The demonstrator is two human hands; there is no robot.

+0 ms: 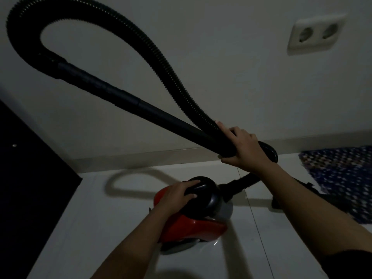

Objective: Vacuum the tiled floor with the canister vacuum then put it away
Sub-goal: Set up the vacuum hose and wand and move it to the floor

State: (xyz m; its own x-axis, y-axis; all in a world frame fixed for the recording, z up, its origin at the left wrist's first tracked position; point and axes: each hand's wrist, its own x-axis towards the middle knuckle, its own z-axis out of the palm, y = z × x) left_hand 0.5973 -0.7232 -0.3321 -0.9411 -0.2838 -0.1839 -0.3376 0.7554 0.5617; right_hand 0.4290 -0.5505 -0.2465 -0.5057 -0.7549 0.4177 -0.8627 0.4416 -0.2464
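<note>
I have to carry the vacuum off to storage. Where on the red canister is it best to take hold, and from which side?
Grip the black handle arching over the top of the canister, coming from above and behind: the red shell is smooth and sloped, and the hose leaves the front. The left hand curls round it there.

The left hand (178, 195), at lower centre of the frame, curls its fingers over the canister vacuum's black handle (204, 195). The right hand (244, 148), raised at centre right, grips the wand (161, 115) and hose (161, 69) together. Both forearms are bare.
</note>
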